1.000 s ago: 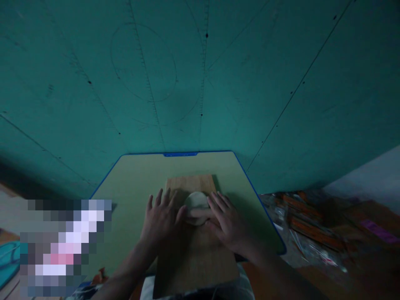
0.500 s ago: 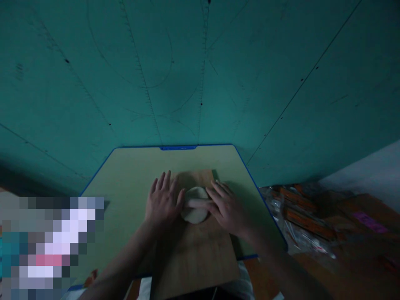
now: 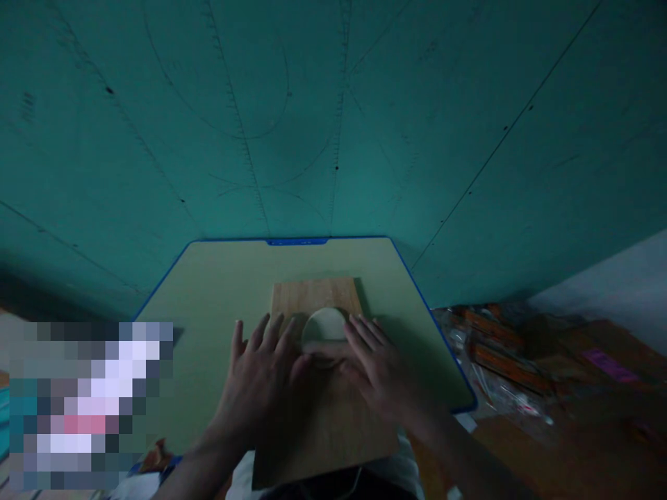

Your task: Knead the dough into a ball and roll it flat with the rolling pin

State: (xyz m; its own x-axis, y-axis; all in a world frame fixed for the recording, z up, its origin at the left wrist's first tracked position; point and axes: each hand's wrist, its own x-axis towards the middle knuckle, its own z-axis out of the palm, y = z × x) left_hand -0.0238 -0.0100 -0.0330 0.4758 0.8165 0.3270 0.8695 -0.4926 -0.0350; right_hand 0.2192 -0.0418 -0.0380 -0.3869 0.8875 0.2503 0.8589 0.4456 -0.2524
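Note:
A round, flat sheet of dough [image 3: 325, 324] lies on a wooden board [image 3: 315, 292]. Across its near part runs a short pale rolling pin [image 3: 329, 346], its ends covered by my hands. My left hand [image 3: 263, 364] rests over the pin's left end, fingers stretched out and spread, thumb beside the dough. On the other end lies my right hand [image 3: 380, 364], palm down with straight fingers pointing forward at the dough's right edge. Neither hand has its fingers wrapped round the pin. The dough's near edge is partly hidden in shadow.
The board lies on a pale table [image 3: 219, 278] with a blue rim, up against a green wall [image 3: 292, 125]. At the right stand cardboard boxes [image 3: 583, 389] and plastic-wrapped orange packages [image 3: 505, 361]. A pixelated patch blurs the lower left.
Both hands and the rolling pin have moved toward me, from the dough's middle to its near part. More of the dough's far side shows, and my left fingers are spread wider.

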